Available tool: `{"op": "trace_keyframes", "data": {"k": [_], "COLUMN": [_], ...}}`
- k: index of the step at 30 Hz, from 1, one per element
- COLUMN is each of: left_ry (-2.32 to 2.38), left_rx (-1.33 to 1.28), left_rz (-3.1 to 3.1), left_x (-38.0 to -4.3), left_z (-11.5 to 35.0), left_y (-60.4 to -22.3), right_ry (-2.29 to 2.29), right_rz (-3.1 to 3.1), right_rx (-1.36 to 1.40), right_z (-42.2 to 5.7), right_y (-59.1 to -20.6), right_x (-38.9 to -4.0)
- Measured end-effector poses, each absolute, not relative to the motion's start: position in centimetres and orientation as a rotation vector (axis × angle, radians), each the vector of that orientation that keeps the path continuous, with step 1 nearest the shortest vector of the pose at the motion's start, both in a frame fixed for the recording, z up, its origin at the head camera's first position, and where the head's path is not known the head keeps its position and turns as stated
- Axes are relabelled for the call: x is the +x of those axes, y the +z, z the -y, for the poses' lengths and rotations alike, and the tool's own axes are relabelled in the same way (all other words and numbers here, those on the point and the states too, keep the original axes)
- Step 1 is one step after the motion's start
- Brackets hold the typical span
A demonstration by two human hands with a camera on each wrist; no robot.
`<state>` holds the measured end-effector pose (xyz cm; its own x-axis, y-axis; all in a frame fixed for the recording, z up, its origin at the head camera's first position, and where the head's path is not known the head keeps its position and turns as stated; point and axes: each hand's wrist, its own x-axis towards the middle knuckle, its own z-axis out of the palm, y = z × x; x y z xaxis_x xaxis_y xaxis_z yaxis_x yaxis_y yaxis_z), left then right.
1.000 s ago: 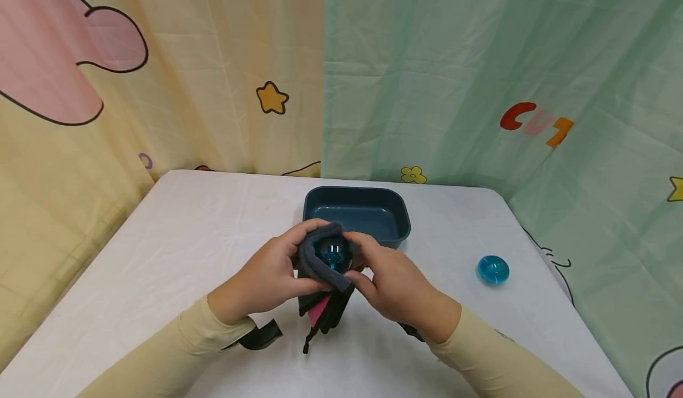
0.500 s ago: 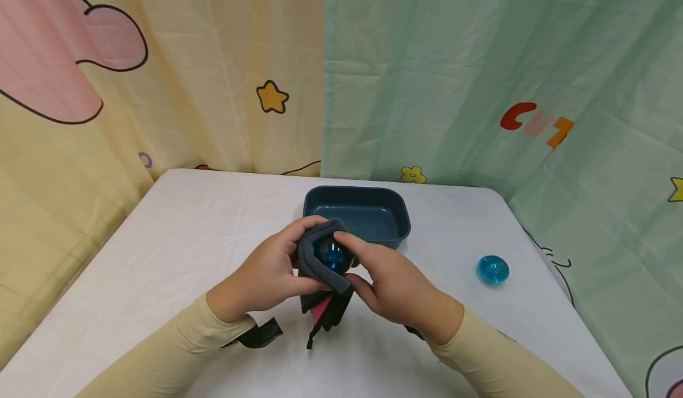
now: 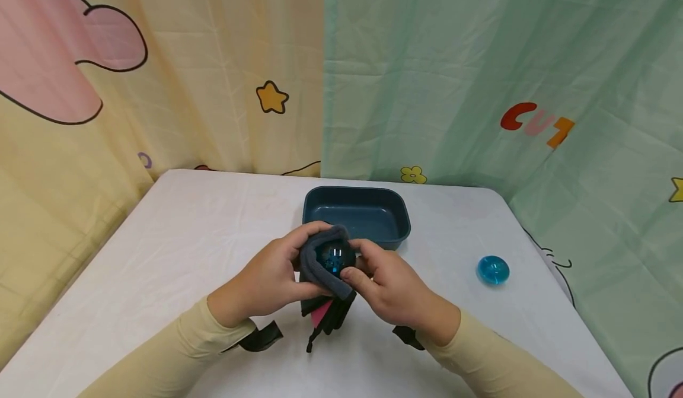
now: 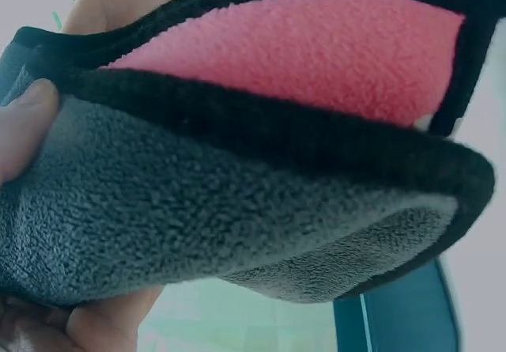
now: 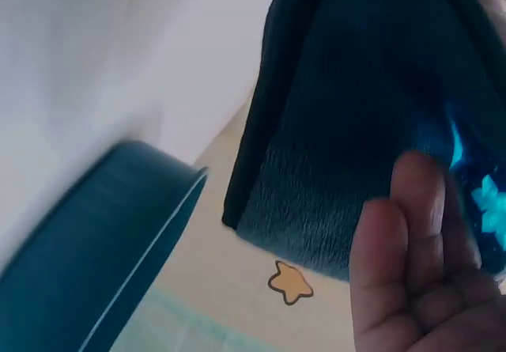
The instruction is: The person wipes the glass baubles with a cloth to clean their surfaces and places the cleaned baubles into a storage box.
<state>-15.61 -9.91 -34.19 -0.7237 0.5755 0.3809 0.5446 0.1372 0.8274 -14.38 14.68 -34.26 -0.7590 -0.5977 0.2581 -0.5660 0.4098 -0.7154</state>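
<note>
A shiny dark blue ball [image 3: 337,257] sits in a fold of a grey towel [image 3: 312,264] with black edging, held above the table. My left hand [image 3: 261,276] grips the towel from the left, fingers behind and thumb in front, wrapping it partly round the ball. On the right side, my right hand [image 3: 400,282] holds the ball between thumb and fingers. The towel's pink side [image 4: 332,55] shows in the left wrist view, its loose end hanging below the hands. In the right wrist view, right-hand fingers [image 5: 423,194] lie in front of the ball [image 5: 494,210].
Just behind the hands, a dark teal rectangular tub [image 3: 368,215] stands on the white-covered table [image 3: 213,220]. A round, see-through blue glassy piece [image 3: 493,270] lies at the right. Patterned curtains [image 3: 427,77] hang along the table's back and sides.
My right fingertips have shifted over the ball: the index finger lay on its top half a second ago, and now the thumb is on its lower side. The ball and towel moved slightly.
</note>
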Motion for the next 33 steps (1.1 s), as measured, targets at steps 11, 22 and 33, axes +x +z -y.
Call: {"op": "trace_keyframes", "data": {"k": [11, 22, 33], "left_ry": [1.763, 1.686, 1.677], "left_rx": [1.132, 1.175, 1.151], "left_rz": [-2.279, -2.326, -2.373], "left_x": [-15.96, -15.66, -15.48], "left_z": [10.19, 9.81, 9.95], "left_y": [-34.26, -34.05, -34.22], "right_ry": [-0.679, -0.967, -1.281], "right_rz": [-3.018, -2.843, -2.621], "right_rx": [-1.340, -1.219, -1.096], "right_z": [-14.71, -15.09, -14.73], "right_y": [-33.53, -33.91, -34.14], "right_x": [-14.10, -14.37, -14.05]}}
